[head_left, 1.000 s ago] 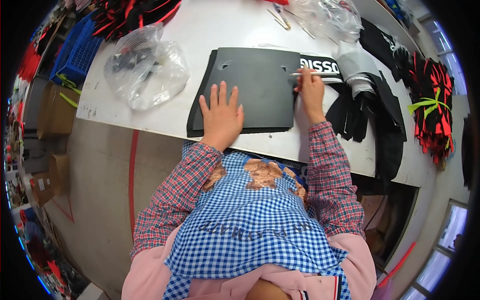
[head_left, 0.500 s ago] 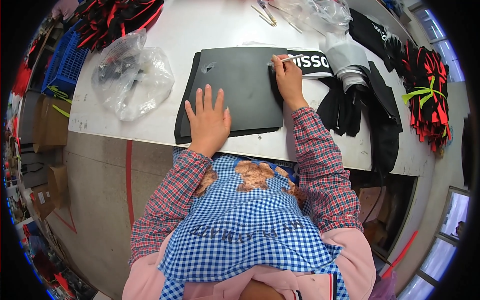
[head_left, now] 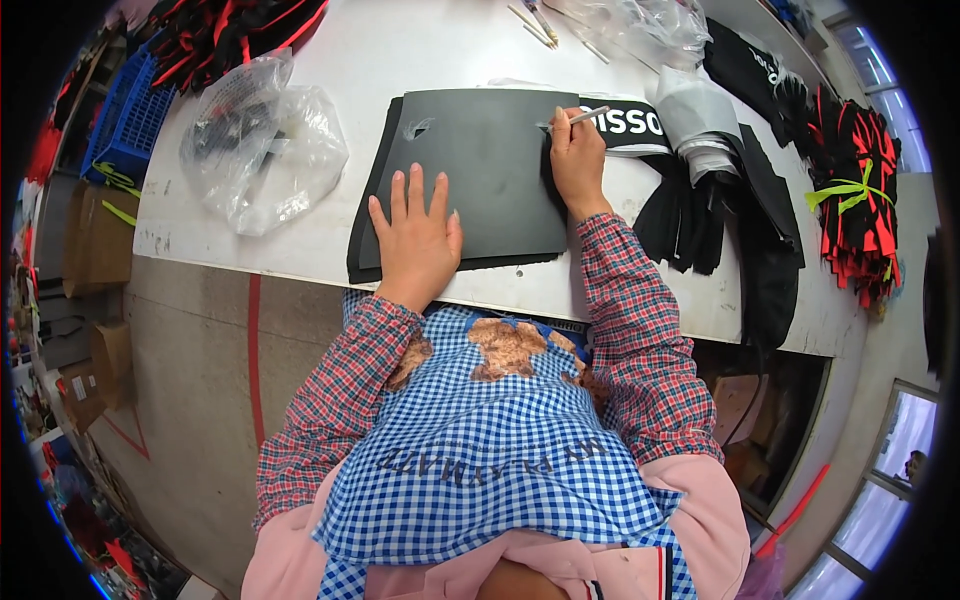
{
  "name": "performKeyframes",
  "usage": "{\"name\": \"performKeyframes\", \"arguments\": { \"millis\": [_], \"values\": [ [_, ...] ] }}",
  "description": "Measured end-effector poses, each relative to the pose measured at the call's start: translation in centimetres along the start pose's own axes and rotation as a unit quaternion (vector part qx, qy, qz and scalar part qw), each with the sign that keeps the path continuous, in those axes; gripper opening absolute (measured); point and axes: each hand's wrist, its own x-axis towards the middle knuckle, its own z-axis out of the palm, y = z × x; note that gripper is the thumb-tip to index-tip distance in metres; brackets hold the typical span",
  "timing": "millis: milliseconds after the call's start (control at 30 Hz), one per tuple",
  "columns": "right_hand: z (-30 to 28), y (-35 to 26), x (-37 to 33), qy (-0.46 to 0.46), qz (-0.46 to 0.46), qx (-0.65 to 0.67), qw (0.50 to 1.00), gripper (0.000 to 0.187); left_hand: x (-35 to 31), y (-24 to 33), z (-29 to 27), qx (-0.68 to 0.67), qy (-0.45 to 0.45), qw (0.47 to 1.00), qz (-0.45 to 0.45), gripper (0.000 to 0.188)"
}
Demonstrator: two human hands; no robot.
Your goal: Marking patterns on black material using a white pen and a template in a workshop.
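A dark grey sheet (head_left: 500, 190) with small cut-outs near its upper corners lies on black fabric pieces (head_left: 366, 245), whose edges show at the left and below. White scribbled marks surround the left cut-out (head_left: 418, 130). My left hand (head_left: 416, 240) presses flat on the sheet's lower left part, fingers spread. In my right hand (head_left: 578, 170) a thin white marking pencil (head_left: 588, 116) is pinched, slanting up to the right. That hand rests over the sheet's upper right edge, beside the right cut-out; the fingers partly hide the pencil's tip.
Right of the sheet lie black strips with white lettering (head_left: 625, 122) and a rolled bundle (head_left: 695, 120). A clear plastic bag (head_left: 265, 160) is at the left. Red-and-black bundles (head_left: 855, 190) hang at the right edge. Loose sticks (head_left: 533, 27) lie at the back.
The view has shifted slightly. My right hand with the pencil has moved only a little at the right cut-out; my left hand keeps its place on the sheet.
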Motion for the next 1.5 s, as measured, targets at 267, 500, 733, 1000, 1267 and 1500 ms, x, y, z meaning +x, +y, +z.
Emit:
{"name": "performKeyframes", "arguments": {
  "millis": [267,500,733,1000,1267,1500],
  "values": [
    [0.0,-0.5,0.4,0.014,0.039,0.042,0.998,0.03,0.0,-0.1,-0.1,-0.007,-0.007,1.0,-0.003,0.056],
    [5.3,-6.1,0.1,-0.125,0.121,0.233,0.957,0.033,-0.1,0.0,0.0,-0.024,0.005,1.0,-0.007,0.056],
    [9.2,-8.4,0.5,-0.18,0.019,0.137,0.974,0.035,-0.1,0.2,-0.1,-0.027,0.005,1.0,-0.004,0.056],
    [9.7,-8.9,0.7,-0.184,-0.02,0.136,0.973,0.032,-0.2,-0.1,0.1,-0.023,0.003,1.0,-0.004,0.056],
    [10.7,-8.5,-0.3,-0.088,-0.038,0.111,0.989,0.026,0.0,0.0,0.4,-0.034,0.017,0.999,-0.004,0.056],
    [10.6,-8.8,-0.1,-0.134,-0.046,0.138,0.98,0.032,-0.1,-0.1,0.3,-0.029,0.005,1.0,-0.004,0.058]
  ]
}}
